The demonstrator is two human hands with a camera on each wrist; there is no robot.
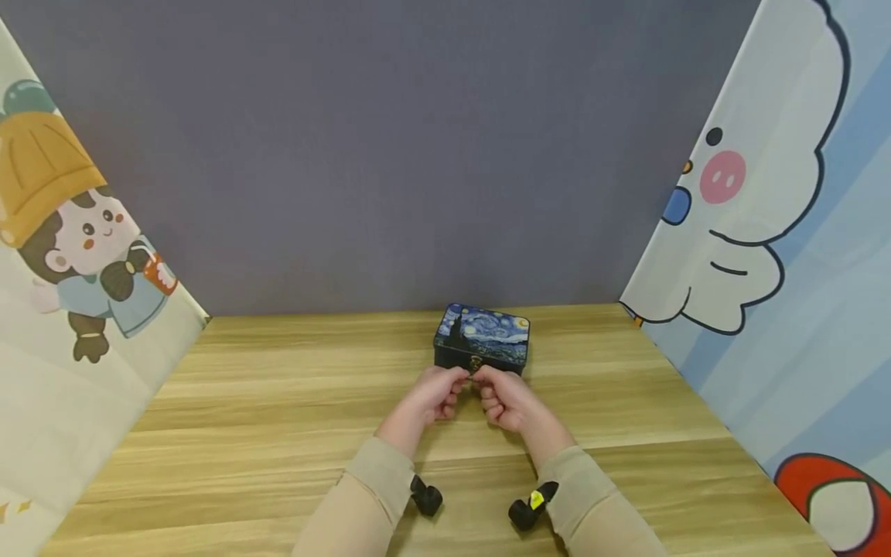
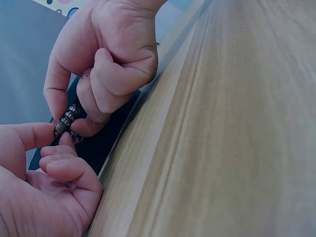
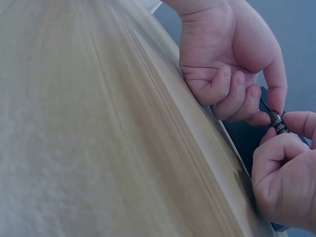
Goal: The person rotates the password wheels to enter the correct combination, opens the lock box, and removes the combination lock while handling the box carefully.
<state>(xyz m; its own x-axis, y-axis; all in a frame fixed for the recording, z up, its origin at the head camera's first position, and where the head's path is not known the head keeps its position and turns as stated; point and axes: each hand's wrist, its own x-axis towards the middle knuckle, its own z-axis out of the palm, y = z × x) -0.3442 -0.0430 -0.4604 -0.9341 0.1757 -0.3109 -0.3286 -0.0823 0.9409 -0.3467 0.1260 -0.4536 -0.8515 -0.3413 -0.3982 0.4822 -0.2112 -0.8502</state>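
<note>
A small metal combination padlock (image 2: 67, 118) with ridged number dials hangs at the front of a dark tin box (image 1: 483, 334) with a swirling blue night-sky picture on its lid. My left hand (image 1: 437, 391) pinches one end of the padlock between thumb and index finger. From the other side, my right hand (image 1: 508, 398) pinches the opposite end the same way. The remaining fingers of both hands are curled in. In the right wrist view the dials of the lock (image 3: 279, 123) show between the fingertips. A brass-coloured clasp (image 1: 476, 361) sits on the box front; the lid is down.
The box stands near the back of a wood-grain table (image 1: 292, 402), before a grey panel (image 1: 418, 155). Cartoon-printed sheets flank it on the left (image 1: 63, 402) and right (image 1: 738, 340). Black devices (image 1: 426, 496) are strapped at both wrists.
</note>
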